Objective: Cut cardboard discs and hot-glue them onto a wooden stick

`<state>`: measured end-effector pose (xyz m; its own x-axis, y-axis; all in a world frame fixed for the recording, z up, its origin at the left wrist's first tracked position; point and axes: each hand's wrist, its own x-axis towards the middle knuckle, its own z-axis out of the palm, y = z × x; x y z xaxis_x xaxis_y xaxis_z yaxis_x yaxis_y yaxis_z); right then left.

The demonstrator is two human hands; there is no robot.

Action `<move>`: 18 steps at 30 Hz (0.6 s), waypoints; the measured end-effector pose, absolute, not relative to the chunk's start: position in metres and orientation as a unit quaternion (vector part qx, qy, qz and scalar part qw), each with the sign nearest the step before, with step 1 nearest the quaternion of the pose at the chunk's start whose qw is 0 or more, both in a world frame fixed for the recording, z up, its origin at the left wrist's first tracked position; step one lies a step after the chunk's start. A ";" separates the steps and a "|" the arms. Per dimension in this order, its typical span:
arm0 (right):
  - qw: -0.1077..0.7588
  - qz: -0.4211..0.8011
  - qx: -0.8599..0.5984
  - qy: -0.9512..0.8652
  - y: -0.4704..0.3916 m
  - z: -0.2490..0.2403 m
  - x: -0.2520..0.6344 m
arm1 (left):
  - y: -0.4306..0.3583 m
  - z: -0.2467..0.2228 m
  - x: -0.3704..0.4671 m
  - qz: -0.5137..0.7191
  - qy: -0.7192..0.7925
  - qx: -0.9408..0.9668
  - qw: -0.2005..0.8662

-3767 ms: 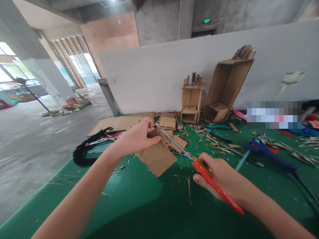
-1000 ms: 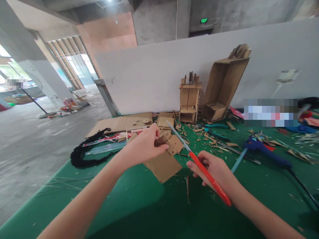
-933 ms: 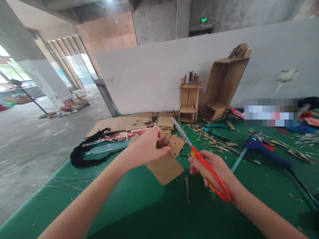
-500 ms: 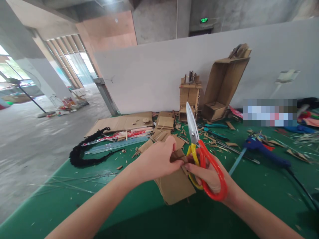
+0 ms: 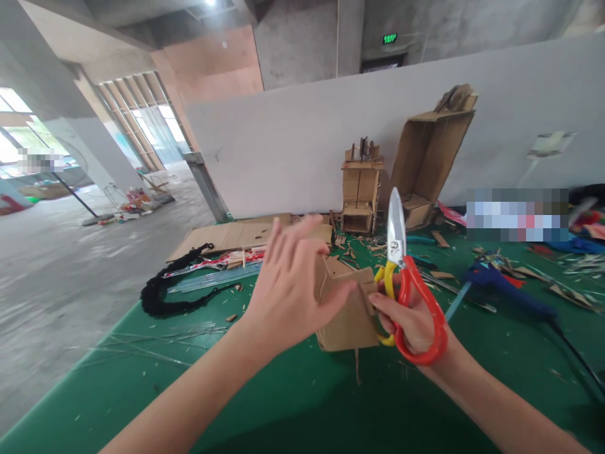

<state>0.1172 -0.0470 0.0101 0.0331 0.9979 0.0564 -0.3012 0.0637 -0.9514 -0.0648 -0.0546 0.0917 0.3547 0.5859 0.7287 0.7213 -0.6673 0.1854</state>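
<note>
My right hand (image 5: 409, 315) is closed round a pair of scissors (image 5: 397, 243) with one red and one yellow handle, blades pointing up and pressed together. Between its thumb and fingers it also pinches the edge of a folded piece of cardboard (image 5: 347, 321). My left hand (image 5: 295, 284) is spread open at the cardboard's left side, thumb across its face; whether it touches is hard to tell. A thin strip dangles below the cardboard's lower edge.
Behind stand a small cardboard structure (image 5: 362, 186) and a taller cardboard box (image 5: 432, 157) by a white partition (image 5: 283, 145). A blue glue gun (image 5: 505, 290) lies to the right. Black yarn (image 5: 158, 293), clear sticks (image 5: 155, 347) and a flat cardboard sheet (image 5: 227, 233) lie left on the green table (image 5: 283, 403).
My left hand has let go of the cardboard and opened its fingers. The right hand, with scissors and cardboard, has shifted slightly right and up, and the cardboard has turned.
</note>
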 end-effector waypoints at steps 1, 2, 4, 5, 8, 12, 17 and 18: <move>0.613 0.551 -0.401 -0.400 -0.046 0.013 0.118 | -0.054 0.090 -0.065 -0.458 -0.416 -0.781 0.083; 0.633 0.555 -0.393 -0.370 -0.046 0.017 0.119 | -0.052 0.087 -0.065 -0.508 -0.433 -0.742 0.059; 0.659 0.576 -0.380 -0.299 -0.046 0.024 0.121 | -0.050 0.076 -0.063 -0.569 -0.461 -0.676 -0.084; 0.662 0.590 -0.376 -0.268 -0.046 0.027 0.122 | -0.051 0.069 -0.061 -0.586 -0.468 -0.631 -0.199; 0.655 0.627 -0.369 -0.203 -0.045 0.033 0.126 | -0.060 0.043 -0.057 -0.611 -0.422 -0.429 -0.515; 0.648 0.657 -0.346 -0.167 -0.048 0.040 0.124 | -0.084 0.013 -0.056 -0.537 -0.367 -0.508 -0.565; 0.617 0.707 -0.312 -0.150 -0.058 0.053 0.113 | -0.093 -0.005 -0.045 -0.429 -0.379 -0.675 -0.466; 0.611 0.714 -0.308 -0.146 -0.060 0.054 0.111 | -0.092 -0.005 -0.040 -0.444 -0.392 -0.660 -0.463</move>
<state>0.1107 -0.0597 0.0540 -0.0633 0.9630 -0.2621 -0.7829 -0.2108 -0.5854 -0.0400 -0.0920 -0.0052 0.2982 0.9280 0.2232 0.1065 -0.2648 0.9584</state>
